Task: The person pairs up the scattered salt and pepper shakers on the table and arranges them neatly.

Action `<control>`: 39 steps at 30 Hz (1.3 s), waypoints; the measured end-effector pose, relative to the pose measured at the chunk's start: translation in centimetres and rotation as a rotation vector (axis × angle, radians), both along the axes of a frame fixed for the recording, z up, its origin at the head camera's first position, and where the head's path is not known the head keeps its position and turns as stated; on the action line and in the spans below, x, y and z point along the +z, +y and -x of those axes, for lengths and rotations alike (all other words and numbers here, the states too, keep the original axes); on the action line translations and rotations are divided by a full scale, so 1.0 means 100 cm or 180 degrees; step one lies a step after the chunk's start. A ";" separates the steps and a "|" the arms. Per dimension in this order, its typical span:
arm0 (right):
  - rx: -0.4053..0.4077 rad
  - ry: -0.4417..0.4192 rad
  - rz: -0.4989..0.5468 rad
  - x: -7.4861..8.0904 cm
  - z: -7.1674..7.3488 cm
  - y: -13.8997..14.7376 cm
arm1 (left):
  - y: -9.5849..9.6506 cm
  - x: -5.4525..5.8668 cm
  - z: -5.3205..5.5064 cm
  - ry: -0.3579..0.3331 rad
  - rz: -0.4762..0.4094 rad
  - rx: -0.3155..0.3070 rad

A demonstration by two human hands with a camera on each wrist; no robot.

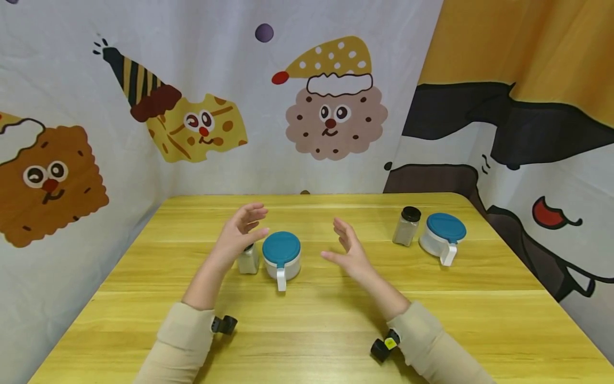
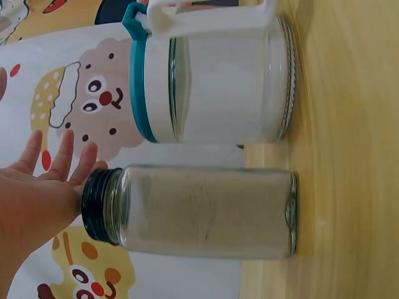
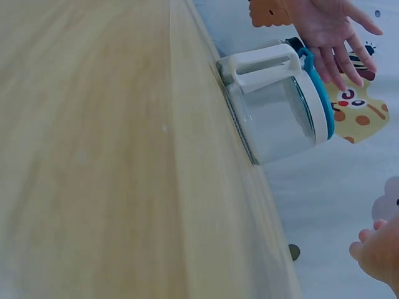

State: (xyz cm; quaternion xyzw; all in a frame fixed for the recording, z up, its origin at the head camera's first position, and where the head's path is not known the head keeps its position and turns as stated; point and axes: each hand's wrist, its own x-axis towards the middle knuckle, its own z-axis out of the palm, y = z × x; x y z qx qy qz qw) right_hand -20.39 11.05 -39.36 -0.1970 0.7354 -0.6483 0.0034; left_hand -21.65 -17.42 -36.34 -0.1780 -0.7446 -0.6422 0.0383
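Beige cloth sleeves (image 1: pixel 178 338) are leading to wide, empty left hand (image 1: pixel 238 230) and right hand (image 1: pixel 352 255), apparently readying with a round, blue-lidded glass pot (image 1: pixel 282 255) between; gripping would be needing closure.

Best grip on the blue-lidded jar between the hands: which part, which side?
Likely the white handle, right hand coming from the near right: the blue-lidded jar stands upright, its handle juts to the near side, and the black-capped glass jar sits close on its left.

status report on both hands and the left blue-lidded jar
Left hand and right hand open, empty. Blue-lidded jar upright between them, not gripped. Black-capped bottle close on jar's left.
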 end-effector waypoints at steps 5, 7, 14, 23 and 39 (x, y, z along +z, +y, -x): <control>-0.0012 0.0037 -0.0023 0.000 0.000 0.006 | 0.006 -0.001 0.001 0.0002 -0.0021 -0.0045; -0.0017 0.0041 -0.0026 0.000 0.000 0.009 | 0.008 -0.001 0.002 -0.0001 -0.0025 -0.0067; -0.0069 0.0032 -0.0019 0.001 0.001 0.016 | 0.016 -0.002 0.003 0.0004 -0.0046 -0.0148; -0.0120 0.0070 -0.0002 -0.006 0.005 0.026 | 0.025 -0.001 0.004 0.0065 -0.0104 -0.0248; -0.0271 0.0127 -0.0062 -0.010 0.007 0.046 | 0.043 0.001 0.005 0.0138 -0.0046 -0.0325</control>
